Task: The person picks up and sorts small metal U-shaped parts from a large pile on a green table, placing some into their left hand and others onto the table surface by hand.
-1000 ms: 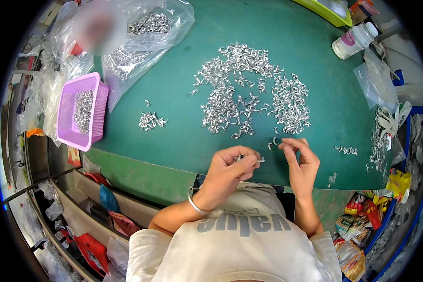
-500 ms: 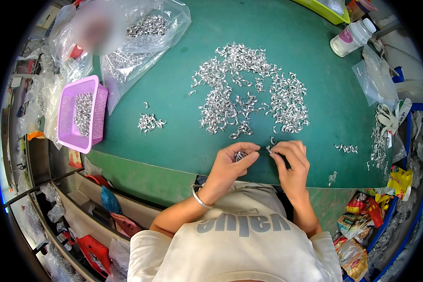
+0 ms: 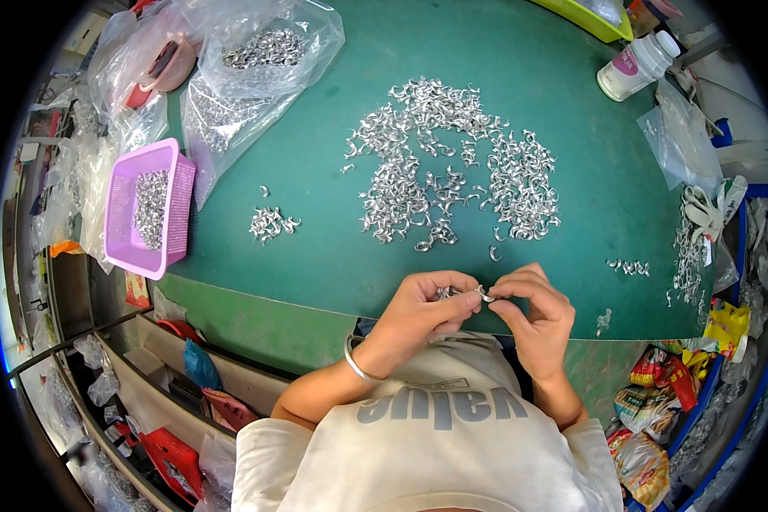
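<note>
My left hand [image 3: 425, 309] is closed around several small curved silver metal pieces [image 3: 446, 293], partly hidden by the fingers. Between the fingertips of both hands sits one small curved metal piece [image 3: 484, 293]; my right hand [image 3: 539, 317] pinches it from the right, and the left thumb and forefinger meet it from the other side. Just beyond them lies a single loose curved piece [image 3: 495, 254] on the green table [image 3: 333, 273]. Farther off spreads a large arch-shaped heap of the same silver pieces [image 3: 392, 200].
To the left stand a purple basket [image 3: 177, 218] with metal pieces inside and a small cluster of pieces [image 3: 273, 224]. Behind are clear plastic bags [image 3: 307, 81] of parts. A white bottle [image 3: 636, 70] is at far right, with a short row of pieces [image 3: 628, 269] nearer.
My hands have come together and drawn slightly nearer to me. The piece in my right fingertips now meets the left fingertips.
</note>
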### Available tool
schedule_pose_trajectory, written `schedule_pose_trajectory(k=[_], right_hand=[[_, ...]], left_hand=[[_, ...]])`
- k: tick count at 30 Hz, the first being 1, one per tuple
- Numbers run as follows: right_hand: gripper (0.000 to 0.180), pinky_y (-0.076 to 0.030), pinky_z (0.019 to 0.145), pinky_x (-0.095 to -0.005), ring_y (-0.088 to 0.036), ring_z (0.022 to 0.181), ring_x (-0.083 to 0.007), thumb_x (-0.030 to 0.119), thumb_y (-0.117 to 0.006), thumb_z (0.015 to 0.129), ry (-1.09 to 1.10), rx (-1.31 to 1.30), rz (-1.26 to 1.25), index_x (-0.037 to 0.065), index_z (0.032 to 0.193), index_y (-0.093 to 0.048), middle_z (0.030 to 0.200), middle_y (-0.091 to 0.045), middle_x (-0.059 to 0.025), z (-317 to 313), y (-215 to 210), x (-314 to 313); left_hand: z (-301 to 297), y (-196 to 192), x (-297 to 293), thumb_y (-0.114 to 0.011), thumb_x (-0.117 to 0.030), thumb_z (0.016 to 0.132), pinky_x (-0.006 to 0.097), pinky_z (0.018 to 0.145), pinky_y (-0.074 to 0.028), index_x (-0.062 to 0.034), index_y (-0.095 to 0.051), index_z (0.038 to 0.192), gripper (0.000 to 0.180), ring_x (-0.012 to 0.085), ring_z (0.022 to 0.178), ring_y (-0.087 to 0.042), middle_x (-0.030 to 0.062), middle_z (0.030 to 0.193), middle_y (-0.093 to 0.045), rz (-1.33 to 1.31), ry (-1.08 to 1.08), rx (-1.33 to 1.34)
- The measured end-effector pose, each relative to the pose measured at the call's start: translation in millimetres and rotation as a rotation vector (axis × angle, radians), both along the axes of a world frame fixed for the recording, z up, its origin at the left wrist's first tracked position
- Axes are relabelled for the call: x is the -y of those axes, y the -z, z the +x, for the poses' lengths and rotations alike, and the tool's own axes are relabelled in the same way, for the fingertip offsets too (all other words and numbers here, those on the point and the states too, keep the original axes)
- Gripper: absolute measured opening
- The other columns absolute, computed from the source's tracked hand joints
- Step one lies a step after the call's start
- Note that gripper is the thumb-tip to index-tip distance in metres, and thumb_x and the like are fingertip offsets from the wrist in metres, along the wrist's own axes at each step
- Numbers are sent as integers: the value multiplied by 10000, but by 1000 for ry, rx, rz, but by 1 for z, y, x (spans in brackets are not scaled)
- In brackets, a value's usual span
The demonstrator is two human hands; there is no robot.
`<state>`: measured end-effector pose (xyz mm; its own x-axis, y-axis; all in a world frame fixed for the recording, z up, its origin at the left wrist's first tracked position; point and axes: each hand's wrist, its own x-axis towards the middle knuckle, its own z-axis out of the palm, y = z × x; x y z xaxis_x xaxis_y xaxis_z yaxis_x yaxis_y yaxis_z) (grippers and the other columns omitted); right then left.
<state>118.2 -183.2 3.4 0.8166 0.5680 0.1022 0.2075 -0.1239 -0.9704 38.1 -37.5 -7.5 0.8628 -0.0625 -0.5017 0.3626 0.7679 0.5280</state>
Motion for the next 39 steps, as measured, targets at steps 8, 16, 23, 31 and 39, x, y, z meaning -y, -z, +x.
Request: schedule_pose_trajectory(k=[8, 16, 23, 31, 39], right_hand=[[139, -405, 635, -276, -514, 725, -195, -98, -648, 634, -18, 47, 17, -39, 750, -599, 746, -594, -103, -3, -7, -3], [146, -404, 618, -279, -514, 693, -199, -73, -667, 626, -50, 143, 9, -14, 748, -612, 733, -596, -84, -3, -13, -6], [141, -407, 610, -274, -515, 668, -191, -40, -668, 652, -28, -36, 9, 10, 771, -613, 734, -594, -73, -2, -4, -3], [192, -364, 703, -339, -505, 806, -250, 63, -699, 660, 136, 427, -482, 23, 820, -600, 815, -571, -68, 16, 41, 8], [130, -372, 667, -329, -506, 759, -236, -3, -647, 681, 86, 484, -361, 25, 801, -607, 811, -562, -57, 12, 50, -1]], left_hand=[[0, -5, -1, -560, -110, 854, 178, 463, -255, 12, -570, 919, 139, 33, 581, -339, -15, 711, -464, -227, 40, -57], [-1, -1, -2, -501, -133, 871, 182, 472, -244, 19, -551, 941, 175, 39, 571, -302, -25, 695, -414, -310, 98, 4], [0, 3, -4, -513, -175, 881, 171, 460, -227, -30, -514, 847, 149, 34, 554, -283, -23, 674, -389, -381, 88, 49], [3, 9, 4, -518, -116, 872, 169, 454, -255, -20, -539, 904, 103, 46, 563, -336, 10, 715, -443, -155, -36, 6], [2, 23, 4, -558, -136, 863, 165, 452, -269, 18, -556, 1008, 211, 37, 588, -389, 42, 792, -544, 3, -79, -63]])
